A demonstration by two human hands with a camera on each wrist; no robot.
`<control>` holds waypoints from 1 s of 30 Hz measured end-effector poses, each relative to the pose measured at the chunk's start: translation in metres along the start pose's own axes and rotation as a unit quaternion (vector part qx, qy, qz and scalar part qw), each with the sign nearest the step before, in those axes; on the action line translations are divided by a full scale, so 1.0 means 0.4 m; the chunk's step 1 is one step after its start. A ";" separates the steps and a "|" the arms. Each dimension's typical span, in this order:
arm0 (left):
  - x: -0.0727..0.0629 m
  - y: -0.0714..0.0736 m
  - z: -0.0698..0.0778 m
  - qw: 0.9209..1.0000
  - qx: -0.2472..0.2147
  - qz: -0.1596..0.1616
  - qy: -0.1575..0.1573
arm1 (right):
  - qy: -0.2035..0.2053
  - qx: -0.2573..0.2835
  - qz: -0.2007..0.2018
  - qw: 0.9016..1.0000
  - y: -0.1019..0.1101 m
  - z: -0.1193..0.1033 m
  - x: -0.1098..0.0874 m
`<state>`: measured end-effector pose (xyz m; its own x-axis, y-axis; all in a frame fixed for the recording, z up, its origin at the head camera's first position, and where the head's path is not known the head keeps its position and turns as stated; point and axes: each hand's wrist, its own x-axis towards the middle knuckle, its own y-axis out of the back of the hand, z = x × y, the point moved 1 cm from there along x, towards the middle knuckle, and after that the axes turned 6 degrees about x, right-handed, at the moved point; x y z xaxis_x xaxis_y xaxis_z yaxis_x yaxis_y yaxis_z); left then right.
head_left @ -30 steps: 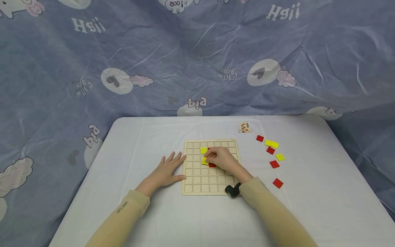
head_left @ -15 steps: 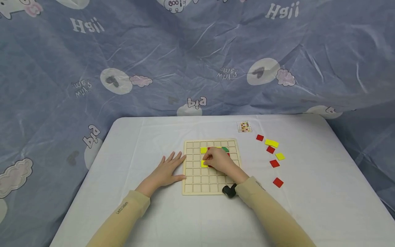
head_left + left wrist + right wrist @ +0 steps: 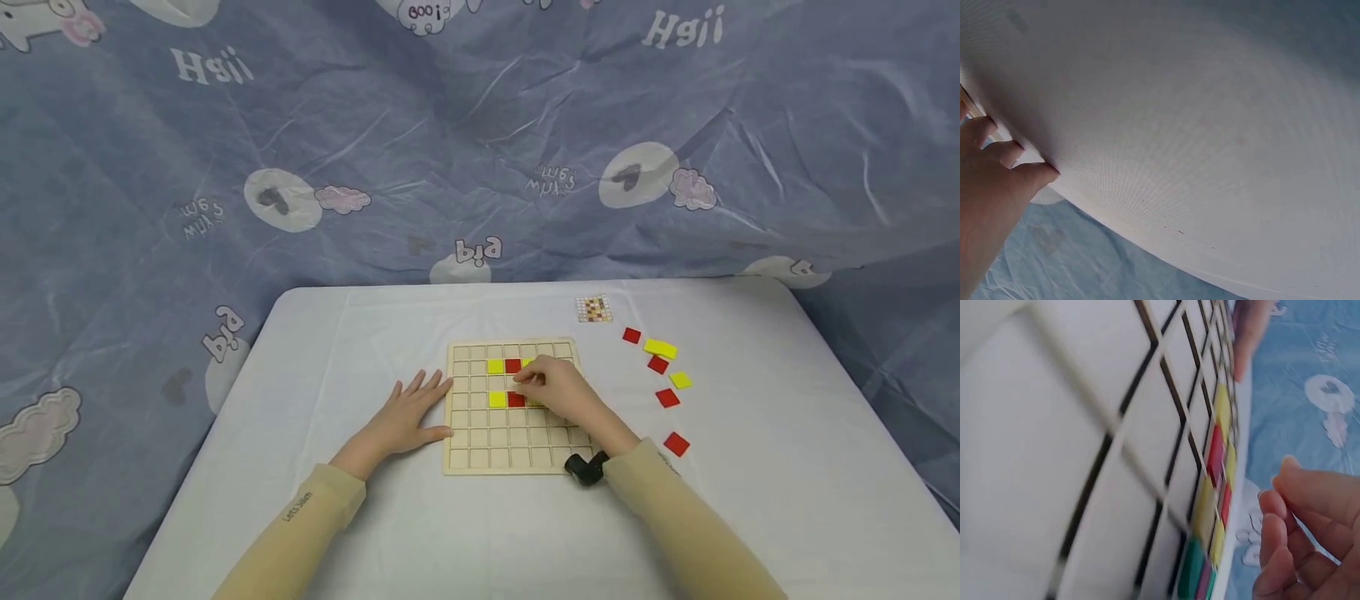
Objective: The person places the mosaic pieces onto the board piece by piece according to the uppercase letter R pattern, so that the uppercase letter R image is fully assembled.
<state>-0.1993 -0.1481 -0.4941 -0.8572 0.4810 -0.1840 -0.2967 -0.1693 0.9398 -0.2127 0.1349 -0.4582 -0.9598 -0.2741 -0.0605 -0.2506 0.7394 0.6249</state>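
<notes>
From the head camera, I see the left hand (image 3: 405,414) spread on the white worktop (image 3: 405,533), fingertips and thumb at the left edge of the gridded board (image 3: 480,437). The right hand (image 3: 558,387) is over the board's upper half, fingers loosely bent. Below its fingertips sit a yellow tile (image 3: 498,400) and a red tile (image 3: 516,400); another yellow piece (image 3: 496,366) and red piece (image 3: 513,366) fill squares higher up. Loose red and yellow tiles (image 3: 667,398) lie on the worktop to the right, near a small patterned card (image 3: 594,308).

From the left wrist, the left hand shows at the frame's side, fingers apart, holding nothing I can see.

From the right wrist, that hand's fingers are relaxed and half curled, with nothing visible between them; beyond, a green piece (image 3: 1191,569) sits among the board's coloured tiles.
</notes>
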 end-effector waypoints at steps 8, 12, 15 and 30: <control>0.004 0.001 0.007 1.000 0.002 0.004 0.000 | -0.047 0.013 0.033 0.998 0.129 0.095 -0.090; 0.004 0.000 0.004 1.000 0.002 0.000 0.003 | -0.070 -0.015 0.063 0.995 0.193 0.160 -0.126; 0.003 -0.003 0.001 1.000 0.003 -0.004 0.005 | -0.092 -0.030 0.080 0.992 0.234 0.201 -0.149; 0.004 -0.009 -0.003 1.000 0.001 0.000 0.001 | -0.181 -0.047 0.080 0.979 0.301 0.321 -0.214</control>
<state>-0.2002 -0.1480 -0.4981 -0.8585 0.4787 -0.1837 -0.2948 -0.1675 0.9408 -0.1770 0.3263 -0.4775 -0.9720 0.0888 -0.2178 -0.0977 0.6899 0.7173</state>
